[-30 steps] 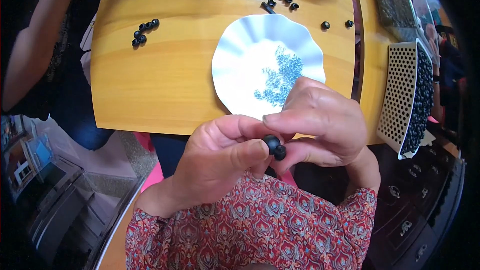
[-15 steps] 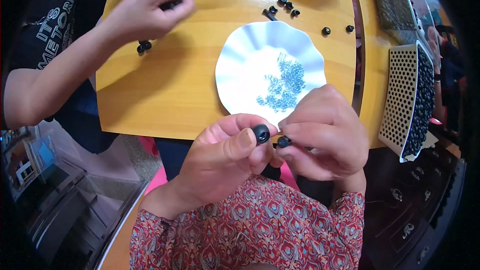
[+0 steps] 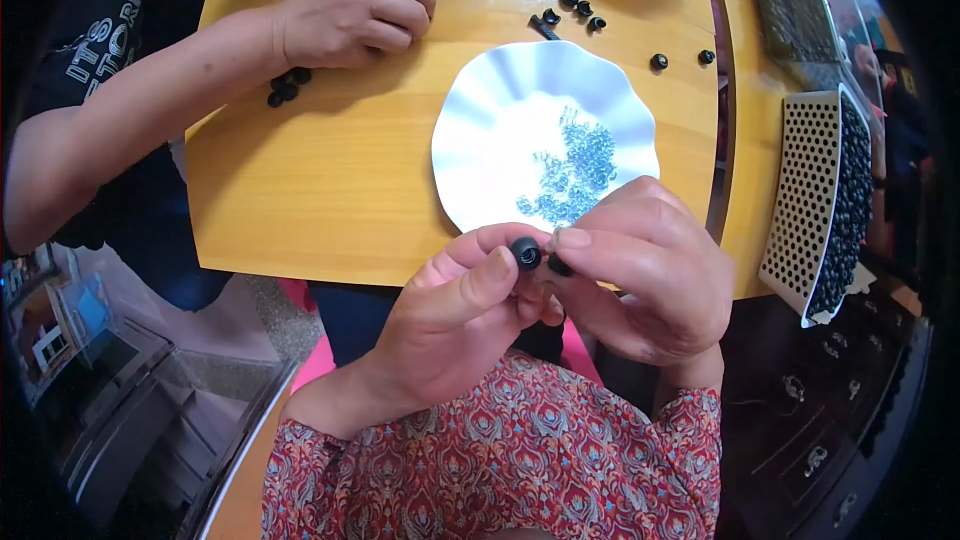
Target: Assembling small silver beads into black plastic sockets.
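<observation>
Between the thumb and fingers of my left hand is a round black plastic cap, its hollow side facing up with a ring-like edge inside. My right hand is closed close beside it, fingertips almost touching the cap. A second small black piece shows under those fingers, partly hidden. Whatever else the right fingertips pinch is too small to make out. Just beyond my hands lies a white wavy-edged plate bearing a pile of tiny silvery coil-like pieces.
A co-worker's hand rests on the table at the far left, near several black caps. More black caps lie beyond the plate, two others to its right. A perforated white basket full of black parts stands at the right.
My right fingers have moved in closer to the cap, covering more of the small black piece. The co-worker's hand has moved right and down onto the table.
</observation>
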Tool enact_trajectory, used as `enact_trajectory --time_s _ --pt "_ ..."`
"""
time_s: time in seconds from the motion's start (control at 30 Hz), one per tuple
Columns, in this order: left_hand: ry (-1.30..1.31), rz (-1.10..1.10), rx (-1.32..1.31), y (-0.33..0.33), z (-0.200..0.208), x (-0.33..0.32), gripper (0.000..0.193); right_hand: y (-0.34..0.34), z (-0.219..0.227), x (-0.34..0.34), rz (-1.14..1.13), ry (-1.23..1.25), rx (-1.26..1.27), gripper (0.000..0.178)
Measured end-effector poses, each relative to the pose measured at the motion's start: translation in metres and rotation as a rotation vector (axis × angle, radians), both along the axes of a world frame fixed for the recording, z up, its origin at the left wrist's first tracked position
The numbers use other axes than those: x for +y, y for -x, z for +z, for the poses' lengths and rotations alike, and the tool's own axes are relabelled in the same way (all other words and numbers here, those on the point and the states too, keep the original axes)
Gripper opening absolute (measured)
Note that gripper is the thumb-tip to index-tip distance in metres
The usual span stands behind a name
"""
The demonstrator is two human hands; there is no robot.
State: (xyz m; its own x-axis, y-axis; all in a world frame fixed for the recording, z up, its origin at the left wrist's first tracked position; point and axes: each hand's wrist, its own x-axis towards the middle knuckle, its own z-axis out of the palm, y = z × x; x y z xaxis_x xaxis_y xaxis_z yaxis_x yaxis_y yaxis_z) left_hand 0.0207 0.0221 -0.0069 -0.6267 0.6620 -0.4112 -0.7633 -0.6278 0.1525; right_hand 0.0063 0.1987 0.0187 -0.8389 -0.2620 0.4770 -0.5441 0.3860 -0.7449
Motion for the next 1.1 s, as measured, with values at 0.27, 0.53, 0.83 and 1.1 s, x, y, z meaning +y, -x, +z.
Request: enact_trajectory --time_s 0.27,0.53,0.83,1.1 --pt "0.076 0.05 0.04 -0.003 -0.012 -0.002 0.026 0.001 0.003 -0.004 -0.026 -0.239 0.038 0.036" --pt "0.109 -0.028 0.18 0.005 -0.015 -0.006 0.028 0.005 0.005 0.0 0.023 -0.303 0.073 0.033" --pt "0.564 -0.212 0.567 0.027 -0.003 -0.014 0.022 0.011 0.007 0.01 0.131 -0.38 0.036 0.034" --pt "0.281 0.035 0.341 0.019 -0.017 -0.009 0.024 0.015 0.006 0.007 0.044 -0.148 -0.161 0.037"
